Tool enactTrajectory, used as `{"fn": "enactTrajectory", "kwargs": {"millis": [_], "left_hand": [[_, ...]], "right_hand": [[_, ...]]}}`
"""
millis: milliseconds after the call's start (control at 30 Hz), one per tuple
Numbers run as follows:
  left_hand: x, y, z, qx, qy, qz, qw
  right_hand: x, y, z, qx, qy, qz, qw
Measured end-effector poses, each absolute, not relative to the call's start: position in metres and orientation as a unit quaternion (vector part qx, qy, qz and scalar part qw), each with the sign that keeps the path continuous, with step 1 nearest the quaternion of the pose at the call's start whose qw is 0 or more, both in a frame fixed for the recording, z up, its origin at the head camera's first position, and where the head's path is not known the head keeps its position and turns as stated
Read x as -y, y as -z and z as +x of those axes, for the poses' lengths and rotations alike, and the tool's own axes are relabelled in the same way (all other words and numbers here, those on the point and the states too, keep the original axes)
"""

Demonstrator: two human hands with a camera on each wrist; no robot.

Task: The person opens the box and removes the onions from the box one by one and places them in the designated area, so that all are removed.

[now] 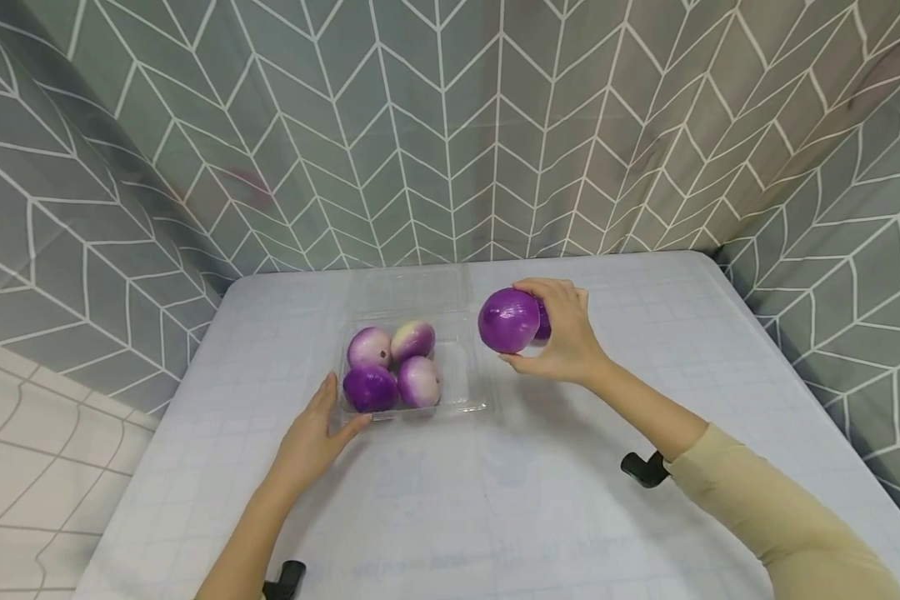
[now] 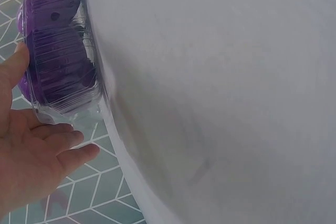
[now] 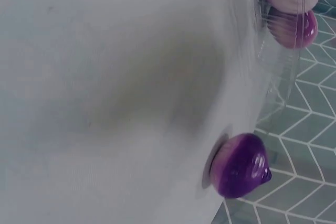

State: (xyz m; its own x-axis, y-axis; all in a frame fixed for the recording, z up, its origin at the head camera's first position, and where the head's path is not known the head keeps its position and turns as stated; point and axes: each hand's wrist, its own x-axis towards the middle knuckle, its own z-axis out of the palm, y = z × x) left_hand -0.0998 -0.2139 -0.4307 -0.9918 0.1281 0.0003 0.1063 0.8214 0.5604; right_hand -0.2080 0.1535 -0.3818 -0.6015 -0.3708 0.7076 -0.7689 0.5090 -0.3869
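Observation:
A clear plastic clamshell container point(image 1: 461, 375) lies on the table, its lid point(image 1: 412, 292) folded back toward the curtain. Several purple-and-white onions point(image 1: 420, 382) fill its left part. My left hand point(image 1: 311, 437) rests at the near left corner, thumb along the front wall and fingers straight beside the left side; the left wrist view shows the same hand point(image 2: 37, 150) spread around that corner. Right of the container, my right hand point(image 1: 558, 333) grips a shiny purple onion point(image 1: 507, 321) between thumb and fingers, above the table. Another onion point(image 3: 240, 166) sits on the table, mostly hidden behind that hand in the head view.
The white-covered table point(image 1: 450, 508) ends at the back against a grey chevron-patterned curtain point(image 1: 450, 125), which also hangs along both sides. Black strap mounts point(image 1: 645, 469) show by each forearm. White floor tiles point(image 1: 37, 467) lie at the left.

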Motion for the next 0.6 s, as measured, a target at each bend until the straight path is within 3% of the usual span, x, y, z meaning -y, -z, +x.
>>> {"fn": "enactTrajectory", "kwargs": {"millis": [600], "left_hand": [[0.214,0.433,-0.1,-0.953,-0.298,0.057,0.021]], "right_hand": [[-0.2,0.378,-0.216,0.836,-0.332,0.3,0.317]]}}
